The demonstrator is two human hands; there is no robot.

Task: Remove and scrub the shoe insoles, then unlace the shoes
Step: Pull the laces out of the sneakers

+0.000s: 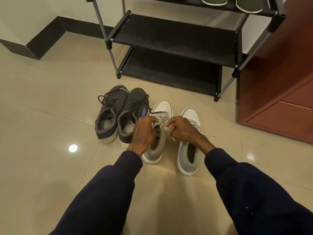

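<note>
Four shoes on the floor [42, 99]: two dark shoes [108, 116], two grey shoes [189, 150].
The left hand [145, 131] and right hand [182, 128] each pinch the laces [165, 128] of one grey shoe.

The floor [50, 102] in front of me is made of big shiny cream tiles. Two pairs of shoes sit on it, side by side. The dark shoes [130, 109] are on the left, touching each other, toes pointing away from me. The grey and white shoes [183, 158] are just beside them on the right. Behind the shoes a black shoe rack [174, 29] stands on the floor, and a red cabinet [271, 107] stands next to it.
</note>
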